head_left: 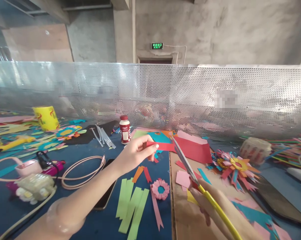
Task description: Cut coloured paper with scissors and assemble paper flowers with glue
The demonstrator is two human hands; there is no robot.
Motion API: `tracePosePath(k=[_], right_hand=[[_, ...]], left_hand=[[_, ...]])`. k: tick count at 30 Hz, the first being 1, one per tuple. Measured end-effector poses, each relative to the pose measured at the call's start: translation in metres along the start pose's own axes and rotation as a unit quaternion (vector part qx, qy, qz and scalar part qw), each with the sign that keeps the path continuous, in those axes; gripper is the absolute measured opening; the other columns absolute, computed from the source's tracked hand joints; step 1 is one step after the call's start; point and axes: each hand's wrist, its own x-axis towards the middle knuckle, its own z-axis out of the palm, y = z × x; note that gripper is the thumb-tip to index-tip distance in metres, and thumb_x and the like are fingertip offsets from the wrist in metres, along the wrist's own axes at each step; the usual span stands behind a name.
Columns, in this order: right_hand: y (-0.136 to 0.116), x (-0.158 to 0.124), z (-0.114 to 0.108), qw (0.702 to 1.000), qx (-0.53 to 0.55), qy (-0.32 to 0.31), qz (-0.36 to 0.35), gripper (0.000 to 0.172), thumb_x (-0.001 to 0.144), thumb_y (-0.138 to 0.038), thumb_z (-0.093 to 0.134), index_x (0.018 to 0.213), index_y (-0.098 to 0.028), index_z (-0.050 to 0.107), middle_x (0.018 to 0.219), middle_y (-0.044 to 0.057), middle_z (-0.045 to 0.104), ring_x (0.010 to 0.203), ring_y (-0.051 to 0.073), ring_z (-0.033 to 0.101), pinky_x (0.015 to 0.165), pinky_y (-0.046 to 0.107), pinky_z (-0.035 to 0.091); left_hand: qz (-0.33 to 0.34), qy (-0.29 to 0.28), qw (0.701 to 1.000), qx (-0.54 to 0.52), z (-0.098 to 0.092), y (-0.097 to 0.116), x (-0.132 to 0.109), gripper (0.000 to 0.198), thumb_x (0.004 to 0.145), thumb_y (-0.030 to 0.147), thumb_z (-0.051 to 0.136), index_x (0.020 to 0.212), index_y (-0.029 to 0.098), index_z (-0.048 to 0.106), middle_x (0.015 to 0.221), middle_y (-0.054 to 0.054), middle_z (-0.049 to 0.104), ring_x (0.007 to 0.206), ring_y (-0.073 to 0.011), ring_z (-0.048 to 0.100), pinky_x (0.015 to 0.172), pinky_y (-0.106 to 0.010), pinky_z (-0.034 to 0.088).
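Note:
My left hand [135, 151] pinches the near end of a red paper strip [164, 146], held above the blue table [25, 213]. My right hand [215, 208] is closed on yellow-handled scissors [188, 163]; their grey blades point up and away, and the tips meet the strip's right end. A larger red paper sheet [198, 146] lies just behind the blades. Below my left hand lie green paper strips [131, 208], orange and red scraps [141, 173] and a pink paper rosette with a tail [160, 190].
A small red-capped bottle [124, 129] stands behind my left hand. A phone [106, 195], coiled cable [82, 168] and pink device [27, 166] lie left. A paper flower [234, 166], tape roll [255, 150] and tablet [278, 203] lie right. A perforated metal screen [165, 96] closes the back.

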Motion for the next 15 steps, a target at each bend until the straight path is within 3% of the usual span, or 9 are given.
tracePosePath(k=[2,5,9,12,15], right_hand=[[-0.003,-0.001,0.0,1.0,0.025,0.002,-0.005,0.04,0.083,-0.057,0.041,0.077,-0.019,0.052,0.057,-0.004,0.045,0.048,0.011,0.047,0.041,0.02,0.04],[-0.008,-0.007,-0.003,0.999,0.038,0.002,-0.032,0.037,0.086,-0.05,0.046,0.074,-0.017,0.056,0.061,-0.003,0.05,0.051,0.01,0.05,0.045,0.02,0.042],[-0.008,-0.011,-0.011,0.998,0.043,-0.017,-0.032,0.025,0.09,-0.037,0.05,0.095,-0.015,0.061,0.086,0.002,0.063,0.067,0.012,0.06,0.059,0.026,0.051],[-0.006,-0.011,-0.014,0.998,0.043,-0.011,-0.034,0.026,0.09,-0.031,0.053,0.111,-0.017,0.057,0.111,0.006,0.059,0.09,0.018,0.061,0.076,0.036,0.052],[-0.007,-0.012,-0.013,0.998,0.043,-0.007,-0.039,0.027,0.09,-0.032,0.053,0.112,-0.017,0.057,0.113,0.006,0.059,0.092,0.019,0.06,0.077,0.037,0.052]], left_hand=[[0.016,0.001,1.0,-0.004,0.001,0.002,-0.002,0.021,0.085,0.028,0.051,0.066,0.02,0.047,0.055,0.003,0.056,0.052,-0.0084,0.052,0.052,-0.022,0.044],[0.026,-0.001,0.999,-0.027,-0.001,-0.001,-0.003,0.018,0.084,0.026,0.049,0.068,0.02,0.048,0.061,0.002,0.063,0.058,-0.0098,0.057,0.058,-0.024,0.047],[0.023,-0.01,0.998,-0.058,-0.003,-0.006,-0.004,0.016,0.086,0.026,0.048,0.072,0.02,0.049,0.073,-0.002,0.07,0.068,-0.013,0.064,0.064,-0.027,0.049],[0.016,-0.025,0.997,-0.075,-0.001,-0.005,-0.005,0.016,0.087,0.026,0.048,0.072,0.02,0.049,0.074,-0.002,0.069,0.072,-0.0137,0.066,0.068,-0.028,0.051],[0.021,-0.036,0.996,-0.08,0.001,-0.002,-0.007,0.014,0.088,0.025,0.047,0.074,0.021,0.05,0.074,0.0,0.068,0.073,-0.0129,0.065,0.07,-0.026,0.051]])
